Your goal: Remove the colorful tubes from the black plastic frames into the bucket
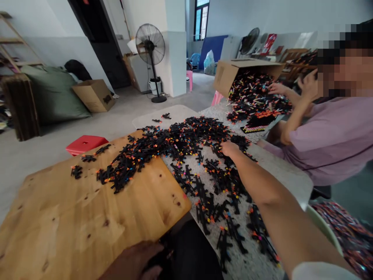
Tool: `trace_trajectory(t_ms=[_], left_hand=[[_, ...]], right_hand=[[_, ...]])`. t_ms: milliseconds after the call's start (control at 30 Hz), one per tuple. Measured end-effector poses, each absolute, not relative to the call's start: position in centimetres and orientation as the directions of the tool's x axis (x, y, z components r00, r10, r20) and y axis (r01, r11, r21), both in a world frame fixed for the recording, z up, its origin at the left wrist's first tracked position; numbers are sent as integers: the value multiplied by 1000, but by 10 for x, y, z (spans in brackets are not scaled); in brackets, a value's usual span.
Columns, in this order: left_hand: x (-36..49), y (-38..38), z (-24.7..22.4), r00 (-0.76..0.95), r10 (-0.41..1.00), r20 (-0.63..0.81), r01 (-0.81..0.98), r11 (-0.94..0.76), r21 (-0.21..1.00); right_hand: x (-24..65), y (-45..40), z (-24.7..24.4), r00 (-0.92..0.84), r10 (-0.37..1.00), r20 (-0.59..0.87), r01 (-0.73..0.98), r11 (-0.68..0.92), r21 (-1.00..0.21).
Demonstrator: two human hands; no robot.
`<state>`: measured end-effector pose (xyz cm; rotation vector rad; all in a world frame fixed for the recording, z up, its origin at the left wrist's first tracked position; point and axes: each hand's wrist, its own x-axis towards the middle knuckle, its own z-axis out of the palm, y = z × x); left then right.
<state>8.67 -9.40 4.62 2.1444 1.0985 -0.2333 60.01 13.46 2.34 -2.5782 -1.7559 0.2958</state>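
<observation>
Many small black toy guns (204, 126) with orange, blue, pink and yellow bits lie heaped across a speckled stone table (186, 159) and the edge of a wooden board (87, 217). My right hand (230, 149) reaches over the heap's right part, its fingers curled down among the toy guns. What those fingers grip, if anything, is hidden. Low in the view, over my dark-clothed lap, my left hand (136, 259) is in shadow by the board's near edge. Its thumb and fingers are bent around something dark, too dim to name.
At right, a co-worker in a pink shirt (335, 136) reaches toward a tipped cardboard box (227, 77) spilling more toy guns. A red stool (86, 144) stands beyond the board. Behind are a standing fan (150, 44) and another box (94, 95). A tub rim (325, 229) shows lower right.
</observation>
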Motion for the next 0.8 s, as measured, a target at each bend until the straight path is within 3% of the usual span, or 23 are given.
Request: trace_trajectory(t_ms=[167, 267, 367, 500, 600, 700, 800], left_hand=[[137, -2, 58, 722, 682, -113, 602, -540, 589], [190, 66, 42, 739, 665, 109, 510, -657, 555], [254, 126, 16, 712, 689, 137, 573, -683, 453], [329, 175, -8, 760, 631, 157, 595, -772, 222], [355, 193, -14, 761, 636, 130, 619, -771, 148], [353, 201, -12, 759, 629, 170, 596, -775, 209], [332, 200, -3, 664, 685, 298, 531, -714, 457]], right_hand=[[596, 131, 11, 173, 968, -183, 980, -188, -64], [589, 103, 7, 62, 984, -167, 993, -77, -90], [586, 67, 3, 1, 993, -120, 990, -18, -138], [588, 16, -10, 41, 992, 120, 956, -4, -293], [585, -17, -19, 90, 977, 192, 939, -19, -343], [576, -38, -28, 83, 980, 181, 951, -24, -307], [569, -48, -32, 41, 985, 166, 951, 12, -309]])
